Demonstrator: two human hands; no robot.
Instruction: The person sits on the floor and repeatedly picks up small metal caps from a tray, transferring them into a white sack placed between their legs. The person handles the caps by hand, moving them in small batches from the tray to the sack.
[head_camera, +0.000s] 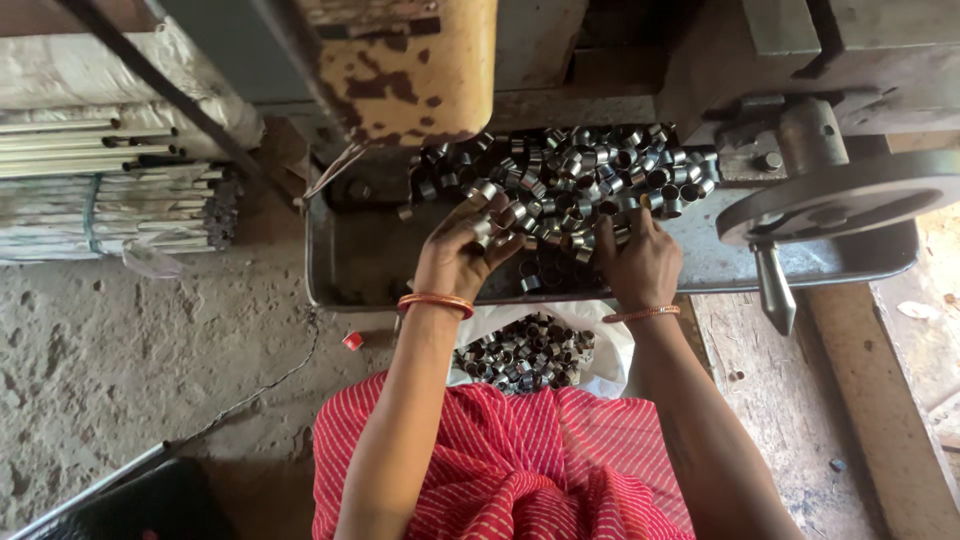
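Left hand (455, 262): fingers curled and pressed together around a cluster of short metal rings (560, 185); several rings show between the fingertips.
Right hand (640, 262): palm down, fingers spread flat on the near edge of the ring heap; whether any ring is pinched beneath it cannot be told.
Ring location: piled in a shallow metal tray (345, 262), mostly ahead of both hands; the heap runs forward under the machine body (420, 70).
Second batch: more rings lie in a white bag (610, 355), just behind the wrists, against the red striped garment (500, 470).
Handling judgement: each ring looks light, stiff and smooth-walled, so likely slippery; cut ends may be sharp. Loose pieces will roll and spill from a full fist.
Hold point: best gathered by scooping with cupped fingers from beneath the heap, or singly across the outer wall.
Beside the right hand: a handwheel (850, 195) with a hanging handle.
Beyond the left hand: stacked thin tubes (100, 190).
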